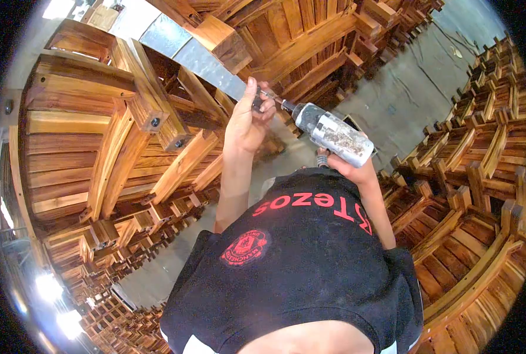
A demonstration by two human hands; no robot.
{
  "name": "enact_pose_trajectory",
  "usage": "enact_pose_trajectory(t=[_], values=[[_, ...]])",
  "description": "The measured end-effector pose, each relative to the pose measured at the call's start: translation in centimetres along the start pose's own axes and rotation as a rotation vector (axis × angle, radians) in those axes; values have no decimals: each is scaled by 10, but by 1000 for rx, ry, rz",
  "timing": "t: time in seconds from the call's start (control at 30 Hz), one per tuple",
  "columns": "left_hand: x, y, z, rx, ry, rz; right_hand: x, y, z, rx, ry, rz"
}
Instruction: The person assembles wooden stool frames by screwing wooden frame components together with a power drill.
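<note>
My right hand is wrapped round a power screwdriver, its body covered in scuffed whitish wrapping and its front end dark. The tool slants up and to the left, and its thin bit reaches the fingers of my left hand. Those fingers are curled with the thumb pointing up, closed on a small dark piece at the tip of the bit. What this piece is, I cannot tell. Just beyond my left hand is the squared leg end of a wooden furniture piece.
Slatted wooden furniture stands close on my left, its leg ends with dark bolt heads pointing toward me. More stacked wooden frames line the right side. Grey floor runs between the rows.
</note>
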State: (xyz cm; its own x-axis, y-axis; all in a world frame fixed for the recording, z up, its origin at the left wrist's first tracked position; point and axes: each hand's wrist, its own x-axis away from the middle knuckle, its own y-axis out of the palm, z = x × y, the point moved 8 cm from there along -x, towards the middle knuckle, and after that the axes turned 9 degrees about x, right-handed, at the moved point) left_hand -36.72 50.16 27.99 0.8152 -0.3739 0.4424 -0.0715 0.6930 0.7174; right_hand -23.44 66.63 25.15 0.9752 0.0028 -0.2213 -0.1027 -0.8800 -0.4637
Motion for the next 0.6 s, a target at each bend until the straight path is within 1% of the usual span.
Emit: enact_pose_trajectory(t=[0.1, 0.13, 0.3, 0.43, 0.5, 0.6], values=[[-5, 2, 2, 45, -14, -155, -4, 2, -7, 65, -73, 34], [-5, 1, 2, 46, -13, -139, -5, 2, -10, 101, -106, 50], [-2, 4, 3, 34, 7, -109, 0, 3, 2, 149, -91, 54], [-3, 7, 1, 100, -34, -183, -2, 4, 3, 163, -108, 45], [0, 14, 1, 109, -29, -198, -2, -3, -2, 42, -84, 150], [4, 19, 3, 121, -9, -152, -7, -10, -14, -32, -81, 211]])
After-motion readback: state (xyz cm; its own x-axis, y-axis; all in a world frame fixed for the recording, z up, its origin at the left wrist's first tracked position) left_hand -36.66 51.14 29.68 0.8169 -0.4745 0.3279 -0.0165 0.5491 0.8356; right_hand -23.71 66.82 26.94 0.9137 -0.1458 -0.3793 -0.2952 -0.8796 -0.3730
